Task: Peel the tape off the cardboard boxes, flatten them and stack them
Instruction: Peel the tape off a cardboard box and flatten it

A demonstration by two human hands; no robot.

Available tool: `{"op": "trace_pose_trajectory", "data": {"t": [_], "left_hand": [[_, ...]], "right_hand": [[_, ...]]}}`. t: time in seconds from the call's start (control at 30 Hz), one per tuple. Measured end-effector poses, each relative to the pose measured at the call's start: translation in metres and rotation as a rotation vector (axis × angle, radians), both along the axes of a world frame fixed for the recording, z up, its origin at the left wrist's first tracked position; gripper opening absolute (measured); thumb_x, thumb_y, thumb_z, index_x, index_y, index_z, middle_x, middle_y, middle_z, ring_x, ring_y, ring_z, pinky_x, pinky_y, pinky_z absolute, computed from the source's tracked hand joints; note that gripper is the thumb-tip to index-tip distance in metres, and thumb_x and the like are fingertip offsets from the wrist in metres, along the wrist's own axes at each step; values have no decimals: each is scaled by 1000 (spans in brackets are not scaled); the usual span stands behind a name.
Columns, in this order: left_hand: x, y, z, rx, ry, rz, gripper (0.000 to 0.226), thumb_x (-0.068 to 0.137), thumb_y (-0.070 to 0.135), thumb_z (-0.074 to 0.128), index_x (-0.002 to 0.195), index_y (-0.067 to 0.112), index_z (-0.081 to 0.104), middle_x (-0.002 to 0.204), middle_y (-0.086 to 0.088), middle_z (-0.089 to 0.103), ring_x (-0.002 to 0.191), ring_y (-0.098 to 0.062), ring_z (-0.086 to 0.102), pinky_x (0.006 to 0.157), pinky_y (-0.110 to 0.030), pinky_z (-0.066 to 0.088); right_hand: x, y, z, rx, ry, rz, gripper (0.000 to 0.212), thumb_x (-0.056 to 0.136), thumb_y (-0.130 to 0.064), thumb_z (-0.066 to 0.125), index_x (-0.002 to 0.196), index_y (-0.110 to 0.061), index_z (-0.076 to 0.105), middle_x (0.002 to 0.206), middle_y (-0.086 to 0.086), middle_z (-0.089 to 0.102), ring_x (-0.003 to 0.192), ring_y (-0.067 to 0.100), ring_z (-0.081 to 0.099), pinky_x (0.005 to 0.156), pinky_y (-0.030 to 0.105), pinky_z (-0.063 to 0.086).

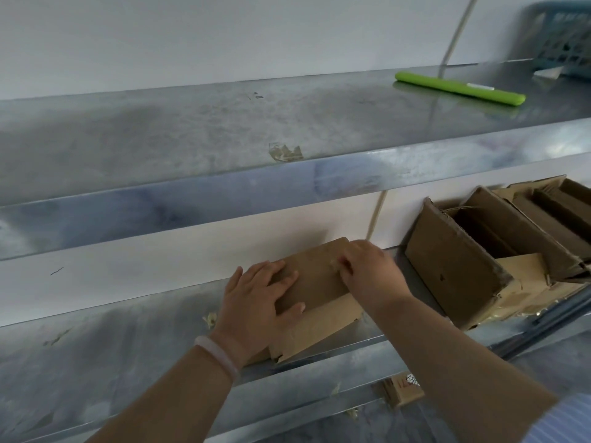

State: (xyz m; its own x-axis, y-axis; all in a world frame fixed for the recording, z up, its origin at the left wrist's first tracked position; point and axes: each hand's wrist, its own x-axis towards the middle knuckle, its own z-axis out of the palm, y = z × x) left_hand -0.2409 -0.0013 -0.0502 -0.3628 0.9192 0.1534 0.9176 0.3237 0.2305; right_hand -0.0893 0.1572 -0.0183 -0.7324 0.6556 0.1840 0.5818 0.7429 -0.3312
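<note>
A small brown cardboard box (pixel 315 284) lies on the middle steel shelf (pixel 105 343), one flap hanging over the shelf's front edge. My left hand (pixel 256 298) lies on its left side with spread fingers, thumb along the front face. My right hand (pixel 367 270) is on the box's top right, fingertips pinching a bit of clear tape (pixel 335 263) near the top seam. A group of opened cardboard boxes (pixel 499 251) leans together at the right of the same shelf.
Peeled tape (pixel 285 152) is stuck on the upper shelf. A green mop head (pixel 460 88) with a pale handle rests up there, beside a blue basket (pixel 563 36). Tape scraps (pixel 210 318) lie on the middle shelf. Another small box (pixel 403 388) sits below.
</note>
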Motion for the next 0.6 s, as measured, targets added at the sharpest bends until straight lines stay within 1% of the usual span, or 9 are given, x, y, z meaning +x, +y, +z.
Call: {"op": "trace_pose_trajectory", "data": {"t": [0.07, 0.13, 0.17, 0.23, 0.27, 0.33, 0.43, 0.53, 0.6], "left_hand": [[2, 3, 5, -39, 20, 6, 78, 75, 75, 14, 140, 41, 42, 150, 16, 32, 140, -10, 24, 117, -40, 4], [7, 11, 8, -34, 36, 36, 68, 80, 71, 24, 134, 38, 51, 142, 13, 43, 133, -11, 35, 117, -41, 11], [11, 17, 11, -15, 41, 56, 59, 84, 68, 32, 127, 35, 56, 133, 11, 49, 126, -13, 42, 116, -40, 18], [21, 28, 10, 1, 72, 103, 49, 86, 66, 38, 112, 29, 56, 115, 5, 51, 109, -16, 48, 105, -36, 34], [25, 32, 8, -2, 97, 126, 50, 86, 66, 35, 112, 28, 55, 112, 2, 49, 105, -18, 47, 100, -34, 38], [31, 36, 1, 19, 141, 163, 58, 86, 66, 29, 121, 29, 56, 115, -3, 48, 106, -23, 46, 95, -37, 42], [29, 37, -5, 12, 142, 168, 65, 85, 66, 23, 131, 33, 54, 126, -5, 47, 114, -27, 44, 99, -42, 40], [28, 37, -4, 27, 152, 168, 61, 84, 65, 29, 126, 32, 60, 125, -5, 52, 113, -28, 49, 95, -45, 44], [27, 37, -4, 37, 159, 173, 58, 84, 64, 34, 122, 31, 63, 123, -5, 54, 110, -28, 51, 93, -45, 46]], "right_hand": [[-2, -3, -4, 16, -47, 47, 21, 98, -32, 46, 90, -18, 61, 87, -4, 53, 87, 16, 54, 78, 29, 45], [-3, -2, -3, -111, -5, -14, 31, 98, -41, 47, 86, -19, 66, 83, -4, 58, 81, 13, 56, 77, 29, 48], [-4, -1, -2, -174, 13, -51, 32, 98, -41, 49, 86, -18, 68, 82, -2, 60, 77, 13, 57, 76, 29, 50], [-7, 3, -3, -208, 60, -96, 19, 94, -34, 56, 89, -18, 65, 85, -3, 60, 76, 12, 57, 75, 29, 51], [-9, 4, -4, -209, 82, -108, 11, 91, -30, 59, 93, -20, 60, 88, -4, 58, 78, 12, 56, 76, 29, 52], [-11, 6, -5, -219, 46, -130, 15, 89, -31, 59, 100, -21, 55, 94, -3, 53, 83, 14, 55, 79, 30, 51], [-15, 9, -5, -196, -48, -119, 17, 92, -33, 56, 94, -16, 56, 90, 0, 50, 82, 17, 54, 72, 30, 48], [-12, 14, -2, -228, -26, -114, 12, 93, -26, 53, 95, -14, 54, 90, 2, 55, 83, 20, 57, 73, 36, 53], [-4, 21, 3, -316, 69, -164, 8, 92, -23, 57, 91, -16, 53, 86, 1, 58, 78, 18, 58, 71, 36, 54]]}}
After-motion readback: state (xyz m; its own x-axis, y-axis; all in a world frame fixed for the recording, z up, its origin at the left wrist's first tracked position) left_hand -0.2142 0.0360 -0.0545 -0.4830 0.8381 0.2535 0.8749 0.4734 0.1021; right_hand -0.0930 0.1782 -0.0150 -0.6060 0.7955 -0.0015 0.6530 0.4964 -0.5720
